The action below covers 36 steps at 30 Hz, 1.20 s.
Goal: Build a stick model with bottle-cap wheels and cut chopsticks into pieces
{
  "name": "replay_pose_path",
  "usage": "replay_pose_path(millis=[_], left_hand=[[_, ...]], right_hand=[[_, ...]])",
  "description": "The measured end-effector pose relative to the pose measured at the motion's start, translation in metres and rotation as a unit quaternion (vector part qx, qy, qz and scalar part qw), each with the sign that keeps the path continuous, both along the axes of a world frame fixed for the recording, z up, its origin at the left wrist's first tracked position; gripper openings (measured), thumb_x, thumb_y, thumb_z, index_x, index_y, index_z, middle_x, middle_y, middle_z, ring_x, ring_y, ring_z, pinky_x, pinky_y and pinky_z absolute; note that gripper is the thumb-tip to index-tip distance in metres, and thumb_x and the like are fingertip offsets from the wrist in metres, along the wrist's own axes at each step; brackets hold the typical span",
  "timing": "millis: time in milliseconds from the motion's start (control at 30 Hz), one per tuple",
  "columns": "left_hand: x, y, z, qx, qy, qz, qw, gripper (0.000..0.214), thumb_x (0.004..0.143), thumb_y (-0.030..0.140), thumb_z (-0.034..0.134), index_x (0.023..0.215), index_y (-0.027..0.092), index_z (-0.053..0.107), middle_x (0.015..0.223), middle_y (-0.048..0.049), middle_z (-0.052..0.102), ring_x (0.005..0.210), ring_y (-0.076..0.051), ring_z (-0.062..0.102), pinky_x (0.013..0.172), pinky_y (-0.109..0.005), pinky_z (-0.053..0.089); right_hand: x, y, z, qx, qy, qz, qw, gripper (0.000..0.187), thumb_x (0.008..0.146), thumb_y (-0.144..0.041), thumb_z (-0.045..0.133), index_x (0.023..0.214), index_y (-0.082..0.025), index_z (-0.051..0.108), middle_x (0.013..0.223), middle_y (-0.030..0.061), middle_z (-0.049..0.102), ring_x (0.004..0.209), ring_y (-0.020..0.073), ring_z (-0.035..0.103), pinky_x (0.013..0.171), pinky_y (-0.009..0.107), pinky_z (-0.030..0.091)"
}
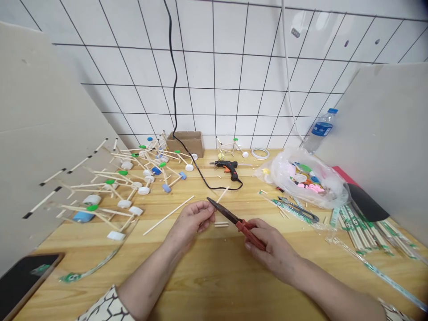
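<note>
My left hand (194, 218) is closed, its thumb and fingertips pinching a thin wooden stick (223, 194) that slants up and to the right. My right hand (272, 249) grips the red handles of a pair of scissors (230, 216). Their dark blades point up and left, crossing the stick beside my left fingertips; whether they touch it I cannot tell. Short cut stick pieces (221, 225) lie on the table between both hands. A longer stick (169, 216) rests left of my left hand.
Several stick frames with bottle-cap wheels (124, 203) crowd the left. A glue gun (227, 166) with a black cord lies behind my hands, near a cardboard box (186, 142). At right are a bag of caps (284, 178), a utility knife (299, 209) and wrapped chopsticks (354, 229).
</note>
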State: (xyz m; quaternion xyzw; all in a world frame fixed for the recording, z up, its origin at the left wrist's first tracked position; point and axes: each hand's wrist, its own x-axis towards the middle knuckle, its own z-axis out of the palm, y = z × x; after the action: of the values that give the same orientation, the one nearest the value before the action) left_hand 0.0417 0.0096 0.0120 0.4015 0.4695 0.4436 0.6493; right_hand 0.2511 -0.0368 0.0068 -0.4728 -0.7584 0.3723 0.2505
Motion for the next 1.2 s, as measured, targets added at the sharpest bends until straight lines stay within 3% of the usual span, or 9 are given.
replay_pose_path(millis=[367, 533, 1200], left_hand=[[0.0004, 0.0017, -0.0046, 0.006, -0.018, 0.001, 1.0, 0.022, 0.059, 0.03, 0.071, 0.063, 0.013, 0.057, 0.05, 0.0009, 0.056, 0.037, -0.003, 0.036, 0.037, -0.017, 0.018], [0.0011, 0.0014, -0.004, 0.009, -0.009, 0.005, 1.0, 0.025, 0.059, 0.033, 0.072, 0.063, 0.013, 0.057, 0.05, 0.0012, 0.056, 0.037, -0.003, 0.036, 0.037, -0.016, 0.018], [0.0061, -0.0031, -0.0016, 0.029, 0.014, 0.037, 0.999, 0.026, 0.059, 0.035, 0.071, 0.062, 0.013, 0.057, 0.053, 0.0014, 0.056, 0.041, -0.004, 0.037, 0.04, -0.015, 0.02]], right_hand=[[0.0014, 0.0035, -0.0014, 0.03, -0.024, 0.002, 0.999, 0.015, 0.077, -0.012, 0.048, 0.064, -0.018, 0.053, 0.087, 0.0054, 0.055, 0.079, 0.0167, 0.055, 0.07, 0.028, 0.045], [0.0025, 0.0028, -0.0026, 0.043, -0.026, 0.004, 0.999, 0.013, 0.078, -0.012, 0.048, 0.071, -0.017, 0.058, 0.09, 0.0063, 0.055, 0.081, 0.0171, 0.055, 0.071, 0.028, 0.044], [0.0037, 0.0041, 0.0008, 0.024, -0.015, 0.001, 1.0, 0.012, 0.076, -0.011, 0.049, 0.068, -0.017, 0.056, 0.092, 0.0054, 0.056, 0.081, 0.0166, 0.055, 0.072, 0.028, 0.044]])
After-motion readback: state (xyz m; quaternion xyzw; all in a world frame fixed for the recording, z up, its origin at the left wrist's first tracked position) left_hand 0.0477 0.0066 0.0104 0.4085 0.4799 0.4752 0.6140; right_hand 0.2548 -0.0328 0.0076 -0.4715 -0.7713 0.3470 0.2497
